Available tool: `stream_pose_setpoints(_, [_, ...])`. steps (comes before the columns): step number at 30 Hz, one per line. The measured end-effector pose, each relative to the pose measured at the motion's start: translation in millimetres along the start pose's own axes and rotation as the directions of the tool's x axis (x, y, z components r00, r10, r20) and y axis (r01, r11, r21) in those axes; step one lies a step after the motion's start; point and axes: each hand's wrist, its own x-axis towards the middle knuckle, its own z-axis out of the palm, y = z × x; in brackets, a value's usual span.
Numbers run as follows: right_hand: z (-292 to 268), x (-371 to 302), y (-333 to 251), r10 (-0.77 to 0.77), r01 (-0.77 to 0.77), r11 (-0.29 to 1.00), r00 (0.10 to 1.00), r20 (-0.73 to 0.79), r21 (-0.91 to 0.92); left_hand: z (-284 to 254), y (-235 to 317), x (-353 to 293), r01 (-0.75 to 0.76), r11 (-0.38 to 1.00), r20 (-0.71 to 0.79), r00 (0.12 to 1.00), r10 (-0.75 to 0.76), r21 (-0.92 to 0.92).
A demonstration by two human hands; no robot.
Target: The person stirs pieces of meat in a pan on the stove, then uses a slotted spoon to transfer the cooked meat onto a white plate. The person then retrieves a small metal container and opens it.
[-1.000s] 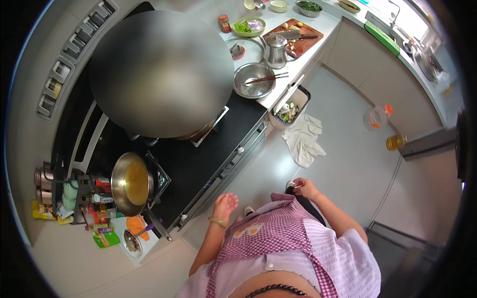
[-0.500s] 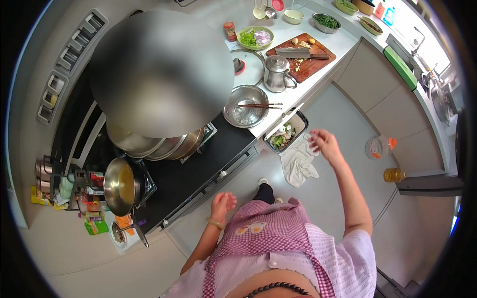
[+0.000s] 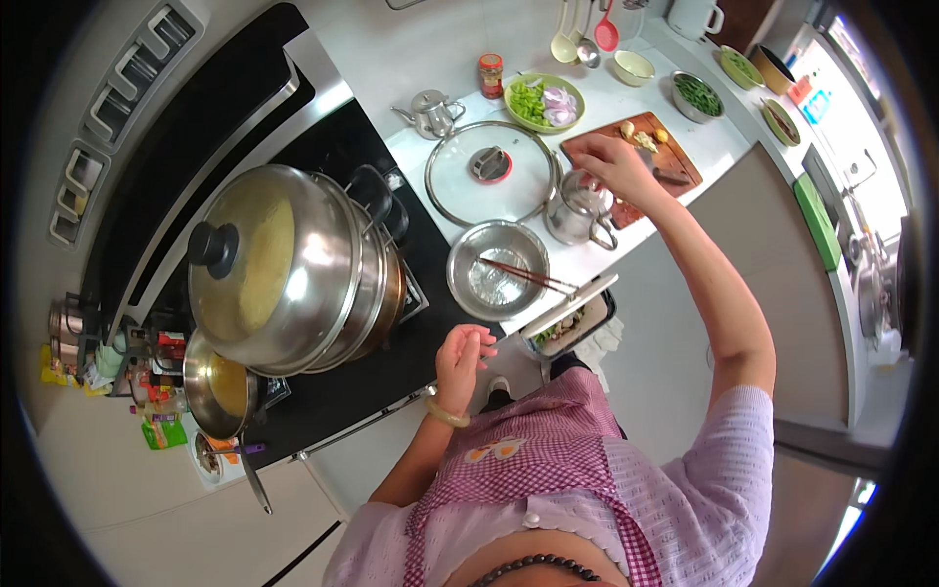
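My right hand (image 3: 616, 171) reaches over a steel handled pot (image 3: 570, 217) on the white counter, its fingers pinched at the top of the pot's lid (image 3: 590, 192). Whether the lid is lifted I cannot tell. My left hand (image 3: 460, 364), a bangle at its wrist, hangs before the counter edge, its fingers loosely bent and apart, holding nothing. Beside the pot stands a steel bowl (image 3: 497, 269) with brown chopsticks (image 3: 528, 277) across it. Behind it lies a glass lid (image 3: 489, 174). Partly hidden by my right hand are a wooden chopping board (image 3: 685, 157) and a knife (image 3: 671, 176).
A large lidded steamer (image 3: 284, 264) and a frying pan (image 3: 217, 386) occupy the stove at left. A pulled-out waste bin (image 3: 608, 311) stands below the counter edge. Farther back are a vegetable plate (image 3: 544, 103), a small teapot (image 3: 430, 112) and a bowl of greens (image 3: 696, 96).
My right hand has moved from above the floor to the pot's lid. My left hand has risen slightly. The view has shifted closer to the counter, and the whole steamer now shows clearly.
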Motion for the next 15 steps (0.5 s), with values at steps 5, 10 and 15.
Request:
stream_pose_setpoints(5, [35,168,45,0.047,-0.036,0.998,0.976,0.213,-0.052,11,7,14,0.040,0.999,-0.213,0.977,-0.033,0.028])
stream_pose_setpoints(10, [91,290,76,0.094,-0.055,0.988,0.955,0.283,-0.145,33,-16,-14,0.100,0.994,-0.545,0.832,-0.104,-0.036])
stream_pose_setpoints(15, [147,372,135,0.055,0.009,0.975,0.958,0.282,-0.222,67,-32,-43,0.233,0.968,-0.713,0.664,-0.226,-0.089])
